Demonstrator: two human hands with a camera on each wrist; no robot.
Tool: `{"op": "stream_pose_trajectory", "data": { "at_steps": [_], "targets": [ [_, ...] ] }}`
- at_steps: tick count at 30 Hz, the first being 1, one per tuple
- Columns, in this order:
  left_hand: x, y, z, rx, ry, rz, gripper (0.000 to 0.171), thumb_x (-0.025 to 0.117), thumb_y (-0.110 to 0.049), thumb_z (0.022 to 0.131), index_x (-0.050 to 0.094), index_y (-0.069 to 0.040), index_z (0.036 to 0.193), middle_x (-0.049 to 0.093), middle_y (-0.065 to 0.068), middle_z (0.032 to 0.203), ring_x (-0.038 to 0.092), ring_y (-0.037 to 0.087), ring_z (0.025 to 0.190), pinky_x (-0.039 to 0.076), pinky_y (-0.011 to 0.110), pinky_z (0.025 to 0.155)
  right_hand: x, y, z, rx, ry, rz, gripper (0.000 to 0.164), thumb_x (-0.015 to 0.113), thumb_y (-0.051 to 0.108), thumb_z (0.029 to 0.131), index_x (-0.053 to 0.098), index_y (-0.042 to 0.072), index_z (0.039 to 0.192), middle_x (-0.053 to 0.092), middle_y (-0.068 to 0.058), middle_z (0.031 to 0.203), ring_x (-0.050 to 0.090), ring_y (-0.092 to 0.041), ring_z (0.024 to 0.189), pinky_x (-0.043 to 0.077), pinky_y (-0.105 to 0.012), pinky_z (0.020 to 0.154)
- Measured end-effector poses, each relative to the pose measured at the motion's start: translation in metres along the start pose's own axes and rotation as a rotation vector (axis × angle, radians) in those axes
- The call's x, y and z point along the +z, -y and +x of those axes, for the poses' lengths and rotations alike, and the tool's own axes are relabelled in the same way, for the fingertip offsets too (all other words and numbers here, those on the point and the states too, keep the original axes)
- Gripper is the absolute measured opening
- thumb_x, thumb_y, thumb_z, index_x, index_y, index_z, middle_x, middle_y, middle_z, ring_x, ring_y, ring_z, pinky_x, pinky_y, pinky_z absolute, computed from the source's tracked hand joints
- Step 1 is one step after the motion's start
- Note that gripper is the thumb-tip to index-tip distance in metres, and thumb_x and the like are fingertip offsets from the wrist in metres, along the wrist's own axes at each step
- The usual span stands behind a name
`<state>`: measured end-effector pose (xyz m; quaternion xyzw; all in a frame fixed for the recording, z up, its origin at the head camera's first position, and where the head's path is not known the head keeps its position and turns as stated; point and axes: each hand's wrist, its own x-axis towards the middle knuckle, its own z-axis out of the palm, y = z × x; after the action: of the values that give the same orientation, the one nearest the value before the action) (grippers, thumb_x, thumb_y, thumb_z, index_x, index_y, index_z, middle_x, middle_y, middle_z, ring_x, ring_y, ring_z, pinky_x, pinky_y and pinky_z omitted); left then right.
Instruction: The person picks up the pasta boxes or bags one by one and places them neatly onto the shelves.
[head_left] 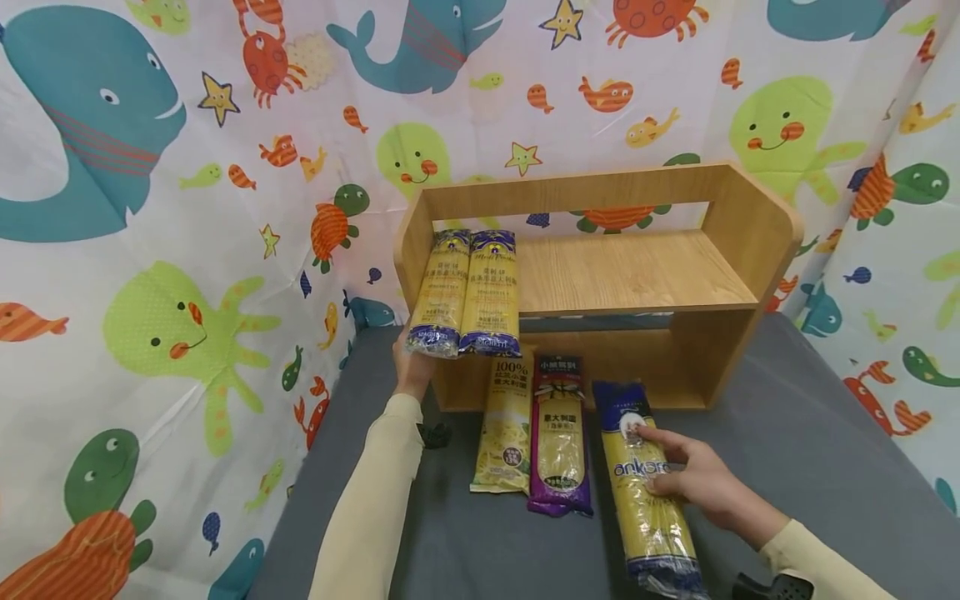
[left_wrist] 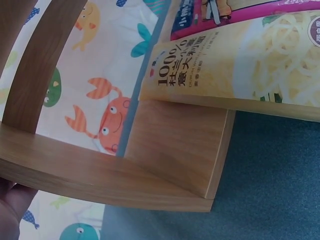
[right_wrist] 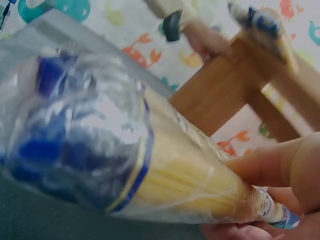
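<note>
My right hand [head_left: 697,477] grips a yellow and blue "ankara" pasta packet [head_left: 643,500] by its right edge, in front of the wooden shelf [head_left: 600,400]. Thumb and fingers pinch the packet [right_wrist: 185,175] in the right wrist view, its crinkled clear end towards the camera. At the shelf's left side panel, my left hand [head_left: 414,368] holds the wood; its fingers are mostly hidden. Two spaghetti packets [head_left: 489,292] lie side by side on the upper board, at the left. Below them, a yellow pasta packet [head_left: 504,433] and a purple-and-dark pasta packet [head_left: 559,442] stick out of the lower level.
A grey cloth [head_left: 465,542] covers the table. The upper board [head_left: 630,267] reaches right to the shelf's side panel [head_left: 757,225]. Behind hangs a curtain [head_left: 247,225] printed with sea animals.
</note>
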<state>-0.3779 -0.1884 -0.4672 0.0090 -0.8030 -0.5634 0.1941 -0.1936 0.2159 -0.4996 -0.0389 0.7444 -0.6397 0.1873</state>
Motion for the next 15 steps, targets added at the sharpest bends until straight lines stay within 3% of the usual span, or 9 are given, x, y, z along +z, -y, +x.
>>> {"op": "stream_pose_trajectory", "data": {
  "at_steps": [4,9,15],
  "targets": [
    [0.0,0.0,0.001,-0.01,0.002,0.0,0.046,0.049,-0.044,0.104,0.059,-0.016,0.139,0.071,0.016,0.108,0.054,0.019,0.08,0.042,0.03,0.071,-0.01,0.025,-0.016,-0.03,0.066,0.008,0.083,0.068,0.0,0.089,0.026,0.002,0.16,0.051,-0.032,0.136,0.07,-0.021,0.098,0.061,-0.042,0.076],
    [0.0,0.002,0.002,-0.009,0.011,-0.006,0.047,0.049,-0.045,0.105,0.058,-0.017,0.141,0.072,0.016,0.109,0.054,0.019,0.08,0.043,0.032,0.073,-0.021,0.059,-0.03,-0.06,0.12,-0.004,0.075,0.067,0.004,0.092,0.037,0.023,0.159,0.059,-0.008,0.131,0.07,-0.019,0.102,0.061,-0.043,0.08],
    [0.0,0.004,0.002,0.023,-0.008,0.039,0.043,0.049,-0.038,0.105,0.059,-0.014,0.139,0.072,0.019,0.105,0.056,0.022,0.08,0.044,0.038,0.078,-0.027,0.1,-0.039,-0.082,0.154,-0.025,0.07,0.065,0.003,0.093,0.044,0.034,0.153,0.055,-0.004,0.135,0.066,-0.013,0.108,0.06,-0.041,0.083]
  ]
}}
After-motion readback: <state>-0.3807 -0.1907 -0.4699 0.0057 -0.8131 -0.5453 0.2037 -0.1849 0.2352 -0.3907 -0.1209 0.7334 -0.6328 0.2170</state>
